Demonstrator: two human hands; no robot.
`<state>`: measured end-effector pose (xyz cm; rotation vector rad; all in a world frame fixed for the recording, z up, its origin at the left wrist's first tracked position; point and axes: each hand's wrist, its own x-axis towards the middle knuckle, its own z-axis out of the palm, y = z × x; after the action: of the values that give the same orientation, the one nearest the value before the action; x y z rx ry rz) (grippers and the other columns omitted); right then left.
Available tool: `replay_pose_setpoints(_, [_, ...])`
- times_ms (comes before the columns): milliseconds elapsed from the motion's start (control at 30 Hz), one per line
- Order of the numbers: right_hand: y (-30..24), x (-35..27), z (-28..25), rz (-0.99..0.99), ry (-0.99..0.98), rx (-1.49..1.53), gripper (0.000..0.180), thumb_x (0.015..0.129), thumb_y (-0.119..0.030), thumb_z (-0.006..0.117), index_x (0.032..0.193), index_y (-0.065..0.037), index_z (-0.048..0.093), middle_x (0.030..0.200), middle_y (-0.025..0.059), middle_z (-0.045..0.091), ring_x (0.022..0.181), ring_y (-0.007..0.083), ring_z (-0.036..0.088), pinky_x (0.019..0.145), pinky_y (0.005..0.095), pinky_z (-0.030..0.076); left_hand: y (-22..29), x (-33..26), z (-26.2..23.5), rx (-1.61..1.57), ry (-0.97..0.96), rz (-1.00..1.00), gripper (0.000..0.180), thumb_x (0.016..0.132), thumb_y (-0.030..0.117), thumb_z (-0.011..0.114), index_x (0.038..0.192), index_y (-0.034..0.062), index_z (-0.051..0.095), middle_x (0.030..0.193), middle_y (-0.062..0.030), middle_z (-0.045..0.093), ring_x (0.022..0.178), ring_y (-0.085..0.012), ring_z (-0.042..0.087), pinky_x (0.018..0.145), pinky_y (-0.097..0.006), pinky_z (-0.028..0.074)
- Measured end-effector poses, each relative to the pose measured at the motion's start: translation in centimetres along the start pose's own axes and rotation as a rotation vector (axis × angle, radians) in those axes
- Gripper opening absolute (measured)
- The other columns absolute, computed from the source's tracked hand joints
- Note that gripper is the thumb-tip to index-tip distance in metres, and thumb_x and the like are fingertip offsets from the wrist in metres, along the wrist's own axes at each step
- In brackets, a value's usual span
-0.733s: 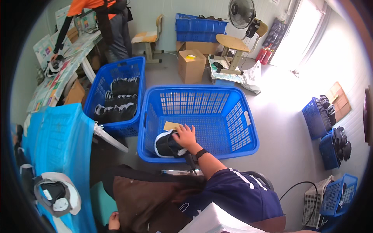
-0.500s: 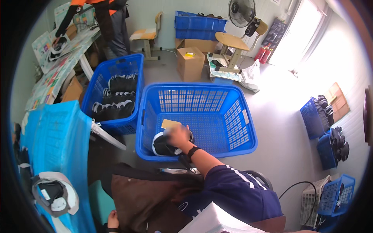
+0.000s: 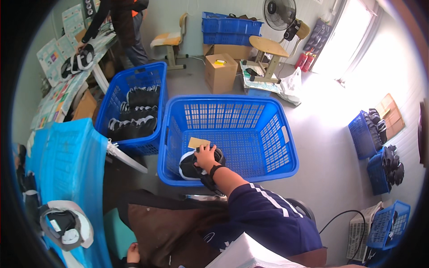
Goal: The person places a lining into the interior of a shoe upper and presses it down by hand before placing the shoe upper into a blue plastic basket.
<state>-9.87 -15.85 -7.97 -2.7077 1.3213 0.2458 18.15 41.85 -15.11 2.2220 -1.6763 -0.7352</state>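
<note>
In the near left corner of a large blue basket (image 3: 288, 134) lies a black-and-white padded fabric piece (image 3: 187, 167). My right hand (image 3: 205, 158) rests on top of it with fingers spread apart. A small tan card (image 3: 198, 143) lies in the basket just beyond my fingertips. Low in the picture, my left hand (image 3: 133, 253) is beside the brown cloth (image 3: 156, 228) over my lap; most of its fingers are hidden.
Rows of black-and-white pieces (image 3: 134, 127) fill another blue basket (image 3: 105, 107) on the left. A grey-and-white padded piece (image 3: 69, 225) sits on the blue-covered table (image 3: 67, 152). Beyond are a carton (image 3: 220, 76), a fan (image 3: 279, 12) and a person (image 3: 127, 31) at a bench.
My right hand, blurred before, now shows clearly with its fingers spread on the piece. At the bench, the other person's hand and black-and-white piece have shifted right.
</note>
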Motion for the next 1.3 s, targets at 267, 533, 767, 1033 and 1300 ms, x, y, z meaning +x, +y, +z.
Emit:
replay_pose_setpoints(267, [0.7,-0.5,-1.3,0.054,-0.109,-0.006,0.061,0.069,-0.053,0.058,0.122,-0.027,0.043,0.126,0.0187,0.035,0.118,0.0430,0.027,0.092,0.0603,0.019,13.6,2.1,-7.7,-0.881,0.264,-0.511,0.021,0.084,0.019,0.050,0.096,0.0033,0.054,0.081,-0.0060,0.058,0.078,-0.0174,0.054,0.072,-0.027,0.041])
replay_pose_setpoints(533, [6.0,-12.4,-35.2,-0.463,1.387,0.894,0.101,0.068,-0.040,0.066,0.135,-0.010,-0.004,0.139,0.0212,0.000,0.129,0.0322,0.004,0.101,0.0449,0.009,31.9,-2.3,-25.5,-0.461,1.167,-0.094,0.027,0.084,0.025,0.049,0.099,0.0023,0.054,0.078,-0.0120,0.058,0.074,-0.0219,0.056,0.066,-0.031,0.044])
replay_pose_setpoints(767, [1.7,-20.2,-34.5,-0.885,1.657,0.881,0.099,0.067,-0.015,0.069,0.133,-0.001,-0.005,0.130,0.0274,0.026,0.117,0.0349,0.034,0.095,0.0379,0.028,33.3,-3.5,-22.9,-0.148,1.109,-0.326,0.031,0.086,0.023,0.046,0.106,0.0002,0.050,0.086,-0.0132,0.059,0.077,-0.0273,0.056,0.069,-0.032,0.045])
replay_pose_setpoints(1033, [-1.4,-17.9,-27.9,-0.811,1.673,1.258,0.070,0.072,0.005,0.058,0.132,-0.005,0.023,0.062,0.0009,0.046,0.047,0.0093,0.036,0.040,0.0241,0.030,15.2,-1.5,-5.0,0.501,0.302,-0.712,0.034,0.076,0.026,0.059,0.099,0.0018,0.055,0.087,-0.0149,0.061,0.080,-0.0233,0.059,0.071,-0.036,0.045])
replay_pose_setpoints(1300, [-0.5,-18.9,-28.2,-0.548,1.439,0.864,0.019,0.076,0.003,0.051,0.061,-0.006,0.057,0.059,0.0049,0.038,0.049,0.0180,0.041,0.043,0.0276,0.033,16.0,1.5,-3.3,-0.137,0.402,-0.421,0.019,0.079,0.023,0.055,0.087,0.0061,0.058,0.065,-0.0161,0.058,0.059,-0.0280,0.057,0.053,-0.037,0.042])
